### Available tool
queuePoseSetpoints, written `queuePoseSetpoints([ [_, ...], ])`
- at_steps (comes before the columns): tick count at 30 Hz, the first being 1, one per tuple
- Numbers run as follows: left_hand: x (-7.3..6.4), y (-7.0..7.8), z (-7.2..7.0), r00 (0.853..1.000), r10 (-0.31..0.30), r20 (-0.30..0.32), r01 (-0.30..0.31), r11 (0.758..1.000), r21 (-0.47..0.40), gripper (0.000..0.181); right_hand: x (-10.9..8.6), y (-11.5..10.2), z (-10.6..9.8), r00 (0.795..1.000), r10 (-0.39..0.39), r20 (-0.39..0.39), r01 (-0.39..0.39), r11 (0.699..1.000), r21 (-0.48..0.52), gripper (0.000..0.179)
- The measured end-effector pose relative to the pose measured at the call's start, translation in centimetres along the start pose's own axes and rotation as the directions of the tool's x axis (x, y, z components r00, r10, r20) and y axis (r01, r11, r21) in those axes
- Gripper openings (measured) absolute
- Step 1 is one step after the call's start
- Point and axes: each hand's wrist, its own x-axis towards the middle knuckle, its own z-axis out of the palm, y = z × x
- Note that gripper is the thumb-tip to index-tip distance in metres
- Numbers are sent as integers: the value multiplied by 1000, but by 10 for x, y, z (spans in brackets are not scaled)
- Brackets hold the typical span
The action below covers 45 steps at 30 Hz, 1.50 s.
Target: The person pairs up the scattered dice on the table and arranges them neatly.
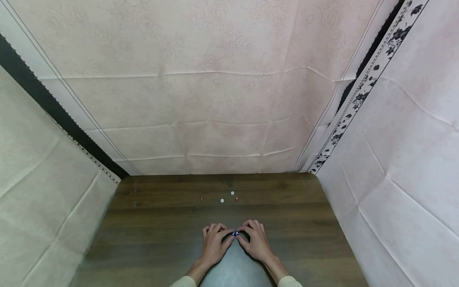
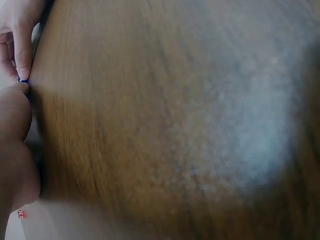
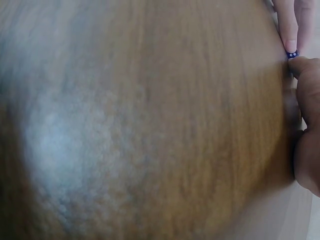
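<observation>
Two small dark blue dice (image 1: 235,233) with white pips sit side by side on the wooden table, between the fingertips of both hands. My left hand (image 1: 214,245) pinches the left die between thumb and index finger. From the other side, my right hand (image 1: 256,241) pinches the right die the same way. Blue with pale dots also shows at the fingertips in the left wrist view, and a blue die (image 3: 292,54) appears in the right wrist view. The fingertips hide part of both dice.
Beyond the hands lie two white dice, one nearer (image 1: 222,201) and one farther (image 1: 232,193). A red die (image 1: 202,198) is to their left and another red die (image 1: 237,198) to their right. Pale patterned cloth (image 1: 222,99) hangs around the table (image 1: 154,223).
</observation>
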Motion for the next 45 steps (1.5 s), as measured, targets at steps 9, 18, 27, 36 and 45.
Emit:
queuePoseSetpoints([
  [9,0,0,0,1000,-9,7,9,1000,6,19,0,0,2,998,-49,-50,47,998,-51,20],
  [18,-1,0,1,1000,-16,-2,16,1000,19,20,1,-3,-1,1000,-10,-2,10,999,-43,19],
  [27,-3,-3,6,1000,-2,-30,2,1000,1,19,1,-2,-1,1000,-17,4,18,999,-43,20],
  [36,-2,-3,4,999,-35,6,35,999,4,21,2,-3,-1,1000,-13,-1,13,999,-39,20],
  [45,-3,-3,4,1000,-18,-7,18,1000,7,23,1,-4,-4,1000,-25,12,25,1000,-1,25],
])
